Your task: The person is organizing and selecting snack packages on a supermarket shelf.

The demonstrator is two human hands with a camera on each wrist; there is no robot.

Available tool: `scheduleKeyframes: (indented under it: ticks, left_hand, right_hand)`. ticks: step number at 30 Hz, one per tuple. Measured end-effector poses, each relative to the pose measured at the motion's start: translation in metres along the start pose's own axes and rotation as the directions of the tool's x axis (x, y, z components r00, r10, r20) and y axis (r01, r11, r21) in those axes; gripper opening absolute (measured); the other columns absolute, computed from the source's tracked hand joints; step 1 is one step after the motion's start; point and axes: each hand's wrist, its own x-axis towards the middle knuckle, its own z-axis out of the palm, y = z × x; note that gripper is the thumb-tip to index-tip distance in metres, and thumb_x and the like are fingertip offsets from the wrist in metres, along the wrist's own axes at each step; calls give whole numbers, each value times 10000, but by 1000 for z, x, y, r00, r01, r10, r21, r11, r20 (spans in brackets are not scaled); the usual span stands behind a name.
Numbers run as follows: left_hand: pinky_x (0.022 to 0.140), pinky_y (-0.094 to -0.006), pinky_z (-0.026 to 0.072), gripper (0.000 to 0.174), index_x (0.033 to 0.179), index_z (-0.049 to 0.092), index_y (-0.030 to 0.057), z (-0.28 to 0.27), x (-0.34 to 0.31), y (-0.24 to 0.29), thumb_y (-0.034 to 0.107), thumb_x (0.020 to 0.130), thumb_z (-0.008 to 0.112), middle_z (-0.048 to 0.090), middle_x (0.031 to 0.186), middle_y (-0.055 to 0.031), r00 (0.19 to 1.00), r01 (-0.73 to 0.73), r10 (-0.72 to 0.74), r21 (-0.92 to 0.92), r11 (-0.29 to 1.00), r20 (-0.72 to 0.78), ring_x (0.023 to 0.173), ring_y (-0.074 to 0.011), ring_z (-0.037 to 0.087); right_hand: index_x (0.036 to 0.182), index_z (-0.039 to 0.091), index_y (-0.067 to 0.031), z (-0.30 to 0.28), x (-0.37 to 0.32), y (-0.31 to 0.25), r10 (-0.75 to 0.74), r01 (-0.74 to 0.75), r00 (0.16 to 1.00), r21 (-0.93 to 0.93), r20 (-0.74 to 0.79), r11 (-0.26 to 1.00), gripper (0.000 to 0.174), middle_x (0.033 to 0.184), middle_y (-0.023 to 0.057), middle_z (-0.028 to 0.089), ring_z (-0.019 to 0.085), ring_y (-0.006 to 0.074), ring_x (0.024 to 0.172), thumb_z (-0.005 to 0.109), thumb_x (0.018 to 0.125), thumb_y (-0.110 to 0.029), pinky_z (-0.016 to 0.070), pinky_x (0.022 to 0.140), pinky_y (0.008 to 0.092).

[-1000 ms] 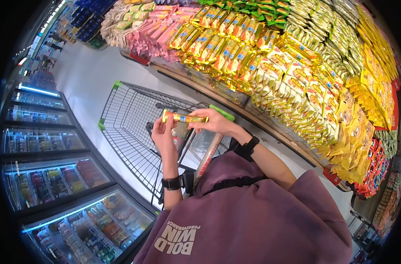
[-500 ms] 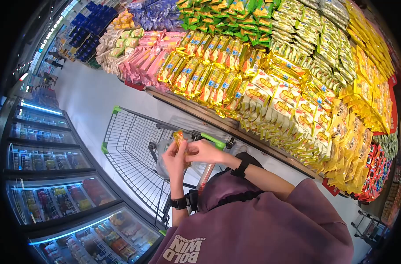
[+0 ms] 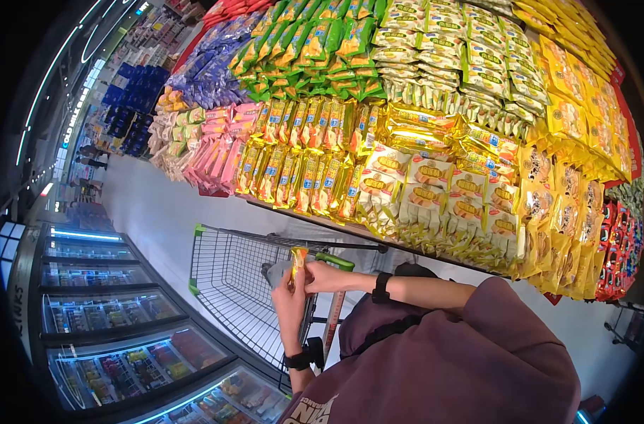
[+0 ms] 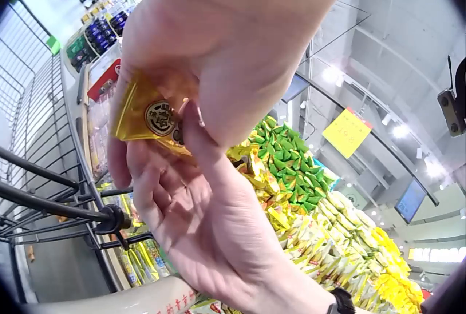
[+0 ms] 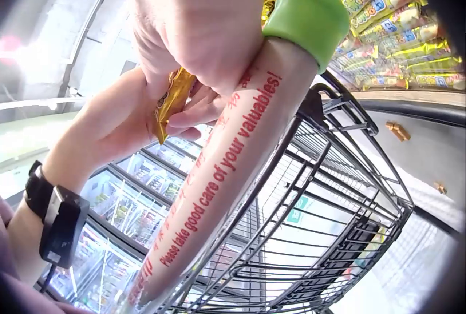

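Note:
A small shiny gold snack packet (image 3: 299, 263) stands nearly upright between my two hands, over the trolley's handle end. My left hand (image 3: 288, 304) pinches it from the left side, thumb and fingers against the wrapper. From the other side my right hand (image 3: 325, 277) grips its lower part. In the left wrist view a flattened gold end of the wrapper (image 4: 142, 114) bears a dark round emblem; both hands cover the rest. The right wrist view shows a narrow gold edge of it between the hands, beside the trolley handle (image 5: 233, 146).
A wire shopping trolley (image 3: 227, 272) with green corners stands before me. Behind it, a long display (image 3: 301, 148) is heaped with gold, green, white and pink snack packets. Glass-topped freezers (image 3: 117, 311) line the left side, with a pale floor aisle (image 3: 142, 191) between.
The packet has turned from lying level, stretched between both hands, to nearly upright. My hands have come closer together, and the head view has shifted to show more of the display.

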Motion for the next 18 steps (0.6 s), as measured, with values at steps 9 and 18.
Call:
scheduleKeyframes:
  ticks: [9, 18]
  left_hand:
    - [523, -226, 474, 319, 1135, 709, -56, -15, -3, 41, 139, 889, 766, 687, 763, -43, 993, 21, -15, -52, 998, 118, 630, -56, 590]
    - [504, -188, 480, 342, 1177, 705, -37, -1, 24, 132, 45, 855, 785, 711, 911, -52, 882, -7, 136, -276, 961, 452, 641, -49, 604]
  right_hand:
    - [1115, 554, 6, -26, -34, -39, -117, 117, 993, -13, -24, 993, 519, 859, 61, 694, 658, 136, 759, 846, 771, -252, 527, 671, 284]
    - [1024, 579, -3, -92, -103, -131, -330, 267, 879, -219, -344, 939, 299, 852, 27, 623, 520, 46, 768, 789, 875, -155, 507, 670, 248]
